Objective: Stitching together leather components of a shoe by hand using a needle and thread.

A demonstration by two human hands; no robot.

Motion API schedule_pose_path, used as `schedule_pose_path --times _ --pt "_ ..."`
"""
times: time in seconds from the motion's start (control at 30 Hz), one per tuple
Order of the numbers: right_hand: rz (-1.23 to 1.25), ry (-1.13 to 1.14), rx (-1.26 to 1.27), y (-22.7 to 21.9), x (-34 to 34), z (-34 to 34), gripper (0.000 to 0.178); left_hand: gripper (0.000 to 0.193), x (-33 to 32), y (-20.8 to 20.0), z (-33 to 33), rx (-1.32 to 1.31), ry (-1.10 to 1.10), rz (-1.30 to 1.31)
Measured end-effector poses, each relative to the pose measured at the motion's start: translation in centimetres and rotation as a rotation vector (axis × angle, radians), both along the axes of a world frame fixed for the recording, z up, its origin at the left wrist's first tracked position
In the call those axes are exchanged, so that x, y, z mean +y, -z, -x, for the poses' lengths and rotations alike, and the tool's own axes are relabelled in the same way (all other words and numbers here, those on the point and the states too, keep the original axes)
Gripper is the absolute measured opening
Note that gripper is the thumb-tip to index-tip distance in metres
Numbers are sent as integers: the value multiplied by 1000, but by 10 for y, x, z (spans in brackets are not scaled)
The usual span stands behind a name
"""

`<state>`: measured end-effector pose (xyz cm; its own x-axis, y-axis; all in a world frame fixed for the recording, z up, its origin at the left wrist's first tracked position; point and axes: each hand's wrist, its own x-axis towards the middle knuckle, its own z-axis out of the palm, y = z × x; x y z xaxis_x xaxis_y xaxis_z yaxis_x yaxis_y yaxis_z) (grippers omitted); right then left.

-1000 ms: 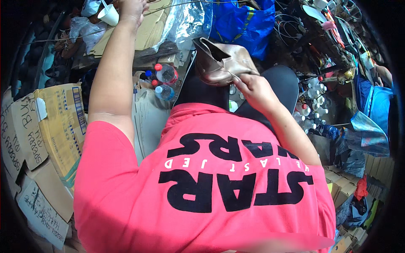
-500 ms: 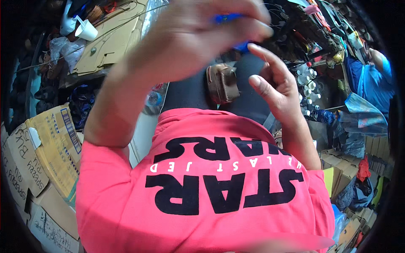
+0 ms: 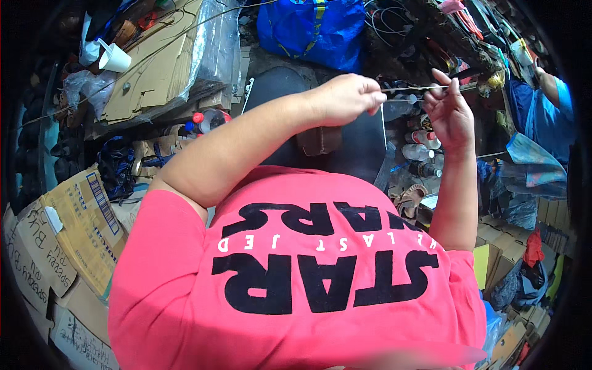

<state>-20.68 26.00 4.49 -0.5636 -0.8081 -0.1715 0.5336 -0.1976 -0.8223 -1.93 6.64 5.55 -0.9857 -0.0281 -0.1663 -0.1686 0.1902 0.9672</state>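
Note:
A light-coloured thread (image 3: 410, 90) runs taut between my two hands above my right thigh. My left hand (image 3: 351, 98) pinches one part of it, with the fingertips pressed together. My right hand (image 3: 451, 114) is raised further right, palm partly toward me. Its thumb and fingers close on the thread while one finger sticks up. On my lap, below my left hand, rests a brown leather-like piece (image 3: 319, 142), partly covered by my forearm; its exact kind cannot be made out.
A blue bag (image 3: 311, 31) stands ahead of my knees. Flattened cardboard (image 3: 154, 77) and a white cup (image 3: 115, 58) are at left. Several bottles (image 3: 418, 152) lie right of my legs. Another person's blue sleeve (image 3: 558, 102) shows at far right. Boxes (image 3: 80, 222) are stacked at near left.
My left hand has come down and nearer from high up, uncovering the blue bag. My right hand has moved right and up. The thread now shows stretched between them.

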Motion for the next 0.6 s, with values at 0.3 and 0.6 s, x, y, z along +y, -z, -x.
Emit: schedule_pose_path --times 0.3,0.6 --pt "-985 249 869 104 4 145 50 51 -49 -46 53 7 181 652" --pt "-1653 -39 1293 111 -20 194 61 55 -33 -18 3 -377 448 832"
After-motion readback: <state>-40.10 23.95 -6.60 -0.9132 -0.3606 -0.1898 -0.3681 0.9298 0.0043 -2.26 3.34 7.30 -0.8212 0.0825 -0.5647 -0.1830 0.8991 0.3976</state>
